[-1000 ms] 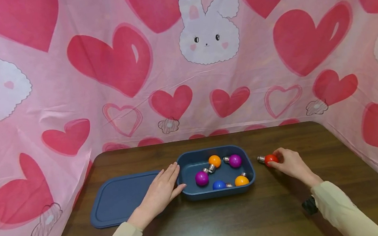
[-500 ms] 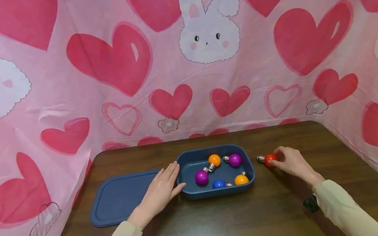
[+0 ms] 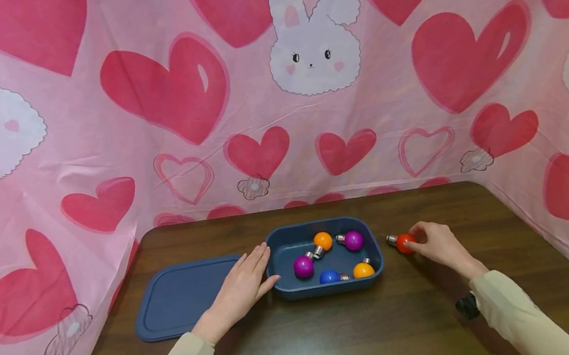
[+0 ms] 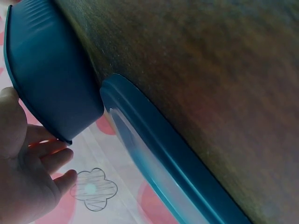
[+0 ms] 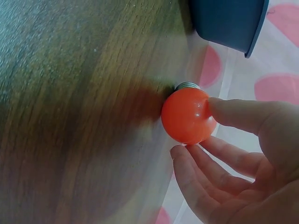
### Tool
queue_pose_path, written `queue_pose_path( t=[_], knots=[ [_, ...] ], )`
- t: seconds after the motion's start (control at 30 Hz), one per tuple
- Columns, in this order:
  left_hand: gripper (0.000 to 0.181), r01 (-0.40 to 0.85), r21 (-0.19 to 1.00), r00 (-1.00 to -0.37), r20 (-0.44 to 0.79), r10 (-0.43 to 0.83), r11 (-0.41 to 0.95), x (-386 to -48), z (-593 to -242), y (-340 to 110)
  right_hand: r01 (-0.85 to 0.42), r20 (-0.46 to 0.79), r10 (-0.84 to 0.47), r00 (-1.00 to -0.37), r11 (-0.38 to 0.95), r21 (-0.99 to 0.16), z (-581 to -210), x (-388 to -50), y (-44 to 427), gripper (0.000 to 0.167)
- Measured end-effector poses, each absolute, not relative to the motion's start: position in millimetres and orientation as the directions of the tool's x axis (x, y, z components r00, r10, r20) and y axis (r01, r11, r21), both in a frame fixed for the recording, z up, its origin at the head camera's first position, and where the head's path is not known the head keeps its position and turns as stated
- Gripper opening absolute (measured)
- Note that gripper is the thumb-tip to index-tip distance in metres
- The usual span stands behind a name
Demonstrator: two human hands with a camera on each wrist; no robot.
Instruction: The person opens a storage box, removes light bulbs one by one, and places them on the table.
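Head view: pinched red bulb (image 3: 403, 243) in right hand (image 3: 438, 247), just outside blue box (image 3: 326, 290); nudged slightly closer to it, yet not inside. Left wrist view: rested left hand (image 4: 27, 172), fingers extended, against rim. Right wrist view: gripped globe between thumb and fingertips.

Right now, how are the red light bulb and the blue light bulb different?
The red bulb is outside the box, but the blue bulb lies inside it. The fingers of the right hand hold the red bulb; no hand touches the blue bulb. In the head view, the red bulb's metal end points left, while the blue bulb's metal end points right. Both have round globes and silvery metal ends.
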State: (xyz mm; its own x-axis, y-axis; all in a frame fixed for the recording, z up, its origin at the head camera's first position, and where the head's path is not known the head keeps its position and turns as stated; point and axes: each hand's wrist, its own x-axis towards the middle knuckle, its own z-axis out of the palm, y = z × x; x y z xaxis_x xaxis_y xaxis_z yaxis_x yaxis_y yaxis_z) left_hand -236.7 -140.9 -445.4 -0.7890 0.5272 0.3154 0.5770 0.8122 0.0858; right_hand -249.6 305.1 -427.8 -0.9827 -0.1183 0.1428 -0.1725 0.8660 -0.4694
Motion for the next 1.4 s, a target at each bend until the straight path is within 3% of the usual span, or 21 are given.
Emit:
queue_pose_path(
  t=[1.4],
  knots=[
    [0.069,0.574,0.087,-0.790,0.318,0.524,0.814,-236.2,-446.9,-141.3,-0.191,0.134,-0.145,-0.980,0.866,-0.462,-423.7,-244.6,297.4,0.029]
  ],
)
